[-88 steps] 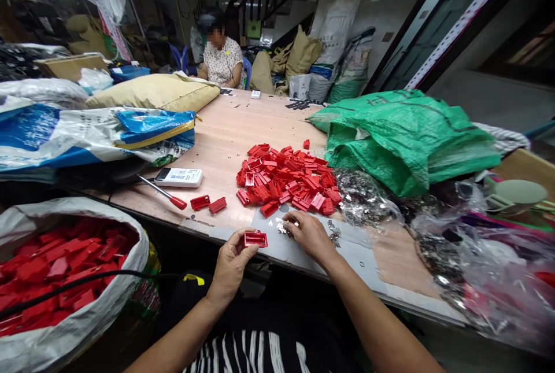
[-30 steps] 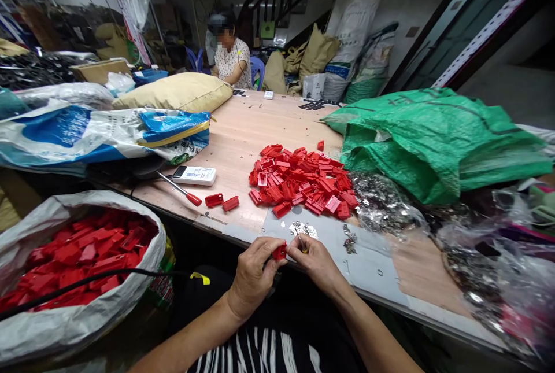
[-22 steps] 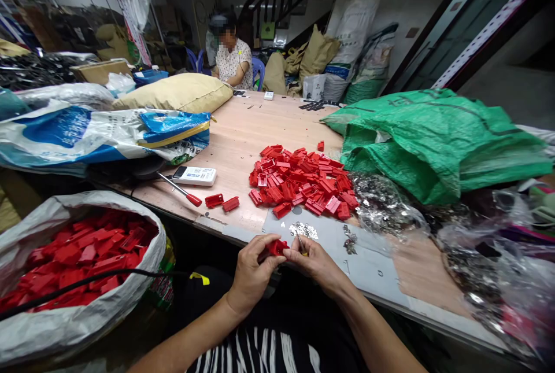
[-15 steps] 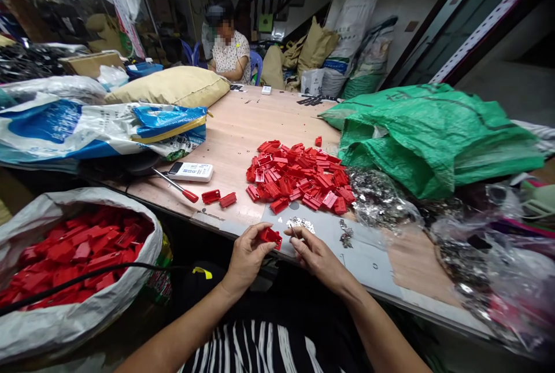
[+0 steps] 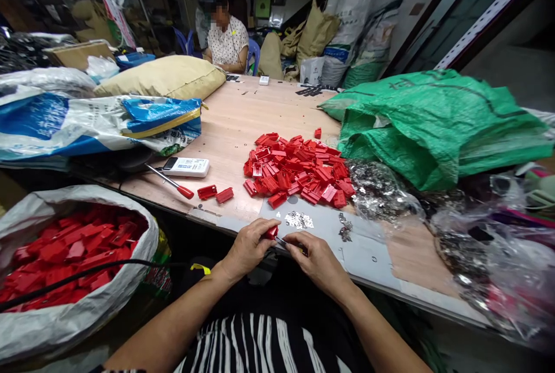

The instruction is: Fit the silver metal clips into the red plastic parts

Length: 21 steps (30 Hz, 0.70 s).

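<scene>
Just over the table's near edge, my left hand [image 5: 248, 248] is closed around a small red plastic housing [image 5: 271, 233], its fingers covering much of it. My right hand [image 5: 313, 254] is closed on a thin metal-tipped tool [image 5: 281, 240], whose tip points at the housing's near end; whether it touches cannot be made out. Beyond my hands lie flat silver metal pieces [image 5: 299, 220] and a small cluster of metal parts [image 5: 346, 227] on a grey mat [image 5: 323, 240]. A heap of red plastic housings [image 5: 299, 167] stands behind them.
Left on the table are a red-handled screwdriver [image 5: 171, 182], a white device [image 5: 186, 167] and two loose housings. An open sack [image 5: 145, 211] of red pieces stands at lower left. A green sack [image 5: 433, 124] and bagged metal parts [image 5: 384, 194] lie right. A person [image 5: 228, 40] sits opposite.
My right hand has turned, and the metal tool tip now shows at the red housing. My left hand has tilted the housing so less of it shows. The camera view has shifted slightly.
</scene>
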{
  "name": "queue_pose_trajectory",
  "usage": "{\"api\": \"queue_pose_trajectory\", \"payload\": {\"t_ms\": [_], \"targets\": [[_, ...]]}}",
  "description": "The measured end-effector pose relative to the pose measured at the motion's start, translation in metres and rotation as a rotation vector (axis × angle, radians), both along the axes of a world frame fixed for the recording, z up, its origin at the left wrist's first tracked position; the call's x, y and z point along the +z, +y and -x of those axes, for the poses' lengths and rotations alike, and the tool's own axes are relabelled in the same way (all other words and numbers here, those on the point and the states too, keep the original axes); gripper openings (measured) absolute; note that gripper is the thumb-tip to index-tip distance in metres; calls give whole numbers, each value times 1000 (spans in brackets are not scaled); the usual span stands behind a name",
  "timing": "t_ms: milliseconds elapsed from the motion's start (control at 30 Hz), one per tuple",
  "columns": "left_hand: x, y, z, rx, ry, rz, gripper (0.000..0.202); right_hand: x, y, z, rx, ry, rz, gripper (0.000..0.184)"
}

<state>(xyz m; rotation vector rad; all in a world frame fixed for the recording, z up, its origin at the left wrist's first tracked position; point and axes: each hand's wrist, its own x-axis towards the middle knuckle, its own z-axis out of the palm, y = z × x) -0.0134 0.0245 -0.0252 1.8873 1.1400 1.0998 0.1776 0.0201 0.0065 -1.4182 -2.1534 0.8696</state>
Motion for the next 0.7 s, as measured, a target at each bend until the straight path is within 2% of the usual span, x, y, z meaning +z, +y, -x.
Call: {"api": "queue_pose_trajectory", "payload": {"t_ms": [467,700], "targets": [[-2,3,3,-38,-7,12,42,-2,0,0,21,-42,-29,20],[0,4,4,-39,-7,40,41,-5,-7,4,11,-107,-121,19]]}}
